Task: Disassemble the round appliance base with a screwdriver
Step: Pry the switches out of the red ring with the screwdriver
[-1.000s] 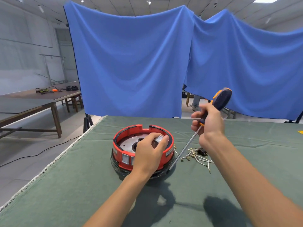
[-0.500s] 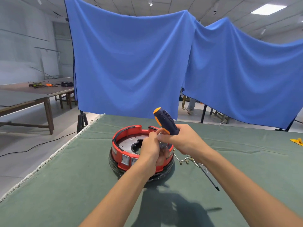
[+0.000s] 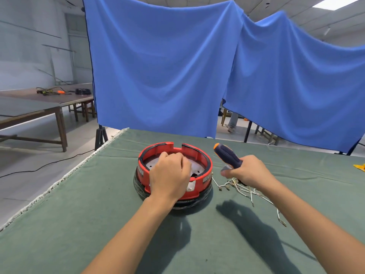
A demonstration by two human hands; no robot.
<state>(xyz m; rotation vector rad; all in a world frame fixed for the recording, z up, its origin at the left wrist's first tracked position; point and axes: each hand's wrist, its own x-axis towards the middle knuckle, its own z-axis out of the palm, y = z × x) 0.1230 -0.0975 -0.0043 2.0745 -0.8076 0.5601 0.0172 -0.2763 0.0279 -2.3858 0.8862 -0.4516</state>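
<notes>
The round appliance base (image 3: 205, 165), a red ring over a black bottom with a metal plate inside, stands on the green table cover (image 3: 98, 224). My left hand (image 3: 169, 176) reaches over its near rim, fingers curled down onto the metal plate; whether it holds something there is hidden. Right of the base, my right hand (image 3: 247, 172) grips the screwdriver (image 3: 227, 156) by its dark blue and orange handle, which points up and to the left. It also pinches a small grey piece (image 3: 225, 168) at its fingertips. The shaft is hidden behind the hand.
A tangle of loose white wires (image 3: 248, 191) with metal ends lies on the cover right of the base. A yellow object (image 3: 359, 167) sits at the far right edge. Blue curtains (image 3: 167, 66) hang behind the table. Wooden tables (image 3: 39, 107) stand at the left.
My right hand has drawn away from the base to the right, carrying the screwdriver and a small grey piece. My left hand has shifted from the right rim into the middle of the base.
</notes>
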